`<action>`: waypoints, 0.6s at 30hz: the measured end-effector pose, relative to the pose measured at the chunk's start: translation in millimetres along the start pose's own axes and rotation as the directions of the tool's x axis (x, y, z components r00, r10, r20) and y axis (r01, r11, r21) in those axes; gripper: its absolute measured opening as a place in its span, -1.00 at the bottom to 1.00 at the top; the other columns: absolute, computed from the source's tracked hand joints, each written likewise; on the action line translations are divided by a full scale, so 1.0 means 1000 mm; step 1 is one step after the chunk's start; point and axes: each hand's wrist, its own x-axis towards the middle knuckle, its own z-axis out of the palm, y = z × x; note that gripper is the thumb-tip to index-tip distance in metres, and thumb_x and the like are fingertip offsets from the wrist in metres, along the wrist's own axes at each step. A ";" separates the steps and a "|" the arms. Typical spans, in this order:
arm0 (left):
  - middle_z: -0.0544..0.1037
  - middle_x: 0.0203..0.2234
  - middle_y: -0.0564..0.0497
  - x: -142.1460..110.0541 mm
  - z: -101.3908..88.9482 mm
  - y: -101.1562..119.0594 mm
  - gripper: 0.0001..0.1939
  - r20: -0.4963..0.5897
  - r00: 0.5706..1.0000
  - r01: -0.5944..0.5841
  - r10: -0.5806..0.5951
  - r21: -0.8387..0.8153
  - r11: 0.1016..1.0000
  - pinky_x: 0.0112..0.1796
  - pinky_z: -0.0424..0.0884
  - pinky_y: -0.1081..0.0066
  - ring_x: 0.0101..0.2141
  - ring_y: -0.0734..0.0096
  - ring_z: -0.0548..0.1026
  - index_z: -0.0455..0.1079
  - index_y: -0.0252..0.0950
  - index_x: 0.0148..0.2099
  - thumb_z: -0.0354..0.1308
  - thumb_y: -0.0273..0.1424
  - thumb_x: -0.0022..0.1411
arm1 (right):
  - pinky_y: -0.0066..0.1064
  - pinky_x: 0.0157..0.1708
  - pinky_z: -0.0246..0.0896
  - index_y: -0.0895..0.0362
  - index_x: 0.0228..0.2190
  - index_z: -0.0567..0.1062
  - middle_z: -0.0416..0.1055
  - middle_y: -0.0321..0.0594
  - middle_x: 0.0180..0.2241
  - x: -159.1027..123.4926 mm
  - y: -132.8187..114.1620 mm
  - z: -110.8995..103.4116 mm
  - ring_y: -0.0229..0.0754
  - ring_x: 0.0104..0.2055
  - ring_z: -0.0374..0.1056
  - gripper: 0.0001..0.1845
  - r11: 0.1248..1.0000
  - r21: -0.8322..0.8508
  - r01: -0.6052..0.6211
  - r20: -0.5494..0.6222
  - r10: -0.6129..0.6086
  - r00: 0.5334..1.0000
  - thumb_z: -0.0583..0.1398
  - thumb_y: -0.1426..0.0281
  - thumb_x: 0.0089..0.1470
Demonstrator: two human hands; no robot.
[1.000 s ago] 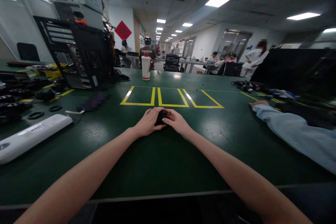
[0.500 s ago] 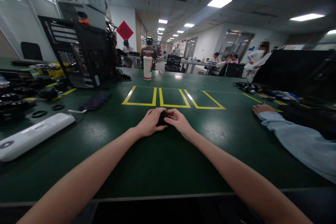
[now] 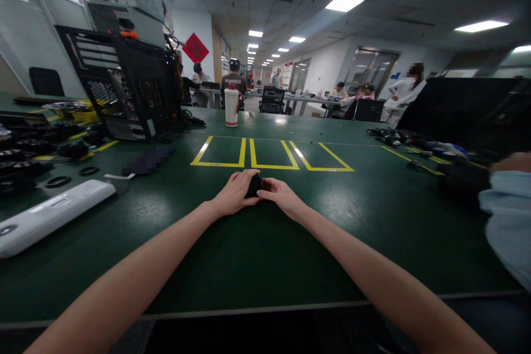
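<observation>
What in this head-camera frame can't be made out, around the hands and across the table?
- Small black object: head view, mostly covered by the left hand and right hand; its kind is unclear.
- Patch on the green table near the white device: pixelated, contents unreadable.
- Co-worker's sleeve: cut off by the right edge; the hand is hidden.
- Dark parts at far left: dim and blurred.
</observation>
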 end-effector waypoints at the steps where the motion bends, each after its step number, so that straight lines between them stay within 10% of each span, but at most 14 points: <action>1: 0.25 -0.06 -0.10 0.000 0.000 0.000 -0.43 -0.001 1.000 0.002 -0.002 0.003 1.000 0.01 0.09 0.13 -0.03 0.20 0.24 -0.06 -0.23 0.07 0.09 -0.29 0.05 | -0.21 -0.01 0.09 0.18 -0.25 0.38 0.36 -0.17 -0.20 0.000 0.000 0.000 -0.18 -0.11 0.28 -0.59 1.000 0.004 -0.003 0.005 0.003 1.000 0.26 0.48 -0.26; 18: 0.24 -0.05 -0.09 0.000 -0.002 0.002 -0.41 0.009 1.000 0.008 -0.008 -0.009 1.000 0.01 0.08 0.11 -0.03 0.20 0.24 -0.07 -0.22 0.08 0.10 -0.27 0.05 | -0.26 -0.07 0.13 0.11 -0.24 0.36 0.31 -0.21 -0.17 -0.002 -0.004 0.000 -0.23 -0.15 0.26 -0.63 0.999 -0.009 0.039 -0.028 -0.040 0.999 0.23 0.35 -0.18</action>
